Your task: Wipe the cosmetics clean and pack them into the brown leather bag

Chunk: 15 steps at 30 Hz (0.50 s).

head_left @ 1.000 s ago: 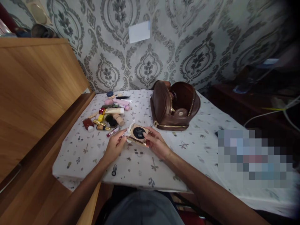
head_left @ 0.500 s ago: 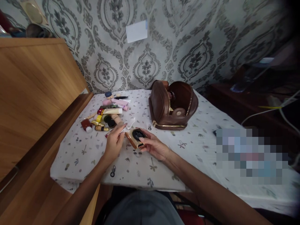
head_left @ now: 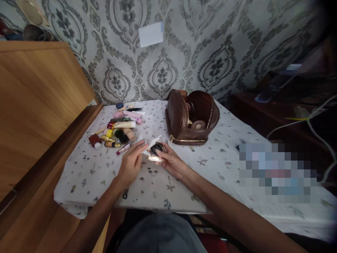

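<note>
Centrally, over the near half of the table [head_left: 210, 175], both hands meet around a gold-edged compact [head_left: 156, 153] with a dark round lid. Right hand [head_left: 172, 162]: fingers curled under and beside the compact, thumb lying over its dark top, so the case is gripped and held just above the patterned white cloth. Left hand [head_left: 132, 162]: fingers drawn together, pinching a white wipe [head_left: 152, 143] against the compact's upper left edge; the wipe's free corner sticks up toward the wall. Whether the compact's lid is shut I cannot tell; the hands cover the hinge side.

Just left of the left hand's fingertips lies a slim pink-capped tube [head_left: 122, 149]. Beyond it, a loose heap of cosmetics [head_left: 119, 126] sits at the table's far left: a cream tube, small gold-and-black bottles, a red-brown jar, pink pieces, a black pencil.

Behind the hands, well apart from the heap, stands a brown leather vanity bag [head_left: 192, 117], unzipped, its flap hanging open toward the camera, gold zip showing.

A wooden cabinet [head_left: 39, 105] flanks the table's left side. A white paper note [head_left: 150, 34] is stuck on the patterned wallpaper.
</note>
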Each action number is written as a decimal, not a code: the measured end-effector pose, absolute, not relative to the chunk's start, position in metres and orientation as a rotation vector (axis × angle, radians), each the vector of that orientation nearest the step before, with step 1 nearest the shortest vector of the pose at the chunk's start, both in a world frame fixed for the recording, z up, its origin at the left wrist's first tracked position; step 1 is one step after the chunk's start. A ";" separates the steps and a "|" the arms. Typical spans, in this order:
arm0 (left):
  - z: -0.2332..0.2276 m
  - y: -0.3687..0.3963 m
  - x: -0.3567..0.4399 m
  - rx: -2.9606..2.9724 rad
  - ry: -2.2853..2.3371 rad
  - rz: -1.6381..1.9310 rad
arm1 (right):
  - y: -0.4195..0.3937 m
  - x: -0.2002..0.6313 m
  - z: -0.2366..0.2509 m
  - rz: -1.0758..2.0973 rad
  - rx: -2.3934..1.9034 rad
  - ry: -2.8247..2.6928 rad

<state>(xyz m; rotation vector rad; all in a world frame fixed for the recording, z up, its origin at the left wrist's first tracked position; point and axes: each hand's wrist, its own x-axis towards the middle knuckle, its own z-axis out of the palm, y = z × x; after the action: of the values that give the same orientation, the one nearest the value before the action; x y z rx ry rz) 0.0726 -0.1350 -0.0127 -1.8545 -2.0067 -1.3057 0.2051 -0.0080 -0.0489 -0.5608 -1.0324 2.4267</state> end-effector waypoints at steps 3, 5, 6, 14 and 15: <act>-0.010 -0.138 0.078 -1.911 -2.008 -1.368 | -0.006 0.204 -0.051 2.391 -0.558 -0.998; -0.008 -0.137 0.082 -1.889 -2.063 -1.441 | -0.006 0.205 -0.050 2.363 -0.553 -1.020; -0.007 -0.137 0.082 -1.850 -2.099 -1.488 | -0.007 0.206 -0.049 2.344 -0.549 -1.046; -0.017 -0.133 0.071 -1.451 -2.359 -1.861 | -0.013 0.207 -0.044 2.309 -0.548 -1.203; -0.018 -0.134 0.068 -1.377 -2.388 -1.942 | -0.012 0.207 -0.044 2.305 -0.552 -1.192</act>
<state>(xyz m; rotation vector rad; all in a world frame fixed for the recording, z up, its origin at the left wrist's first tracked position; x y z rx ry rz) 0.0681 -0.1335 -0.0184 -1.3774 -2.3881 -1.9416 0.2067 -0.0124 -0.0442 -0.5520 -1.1920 2.3053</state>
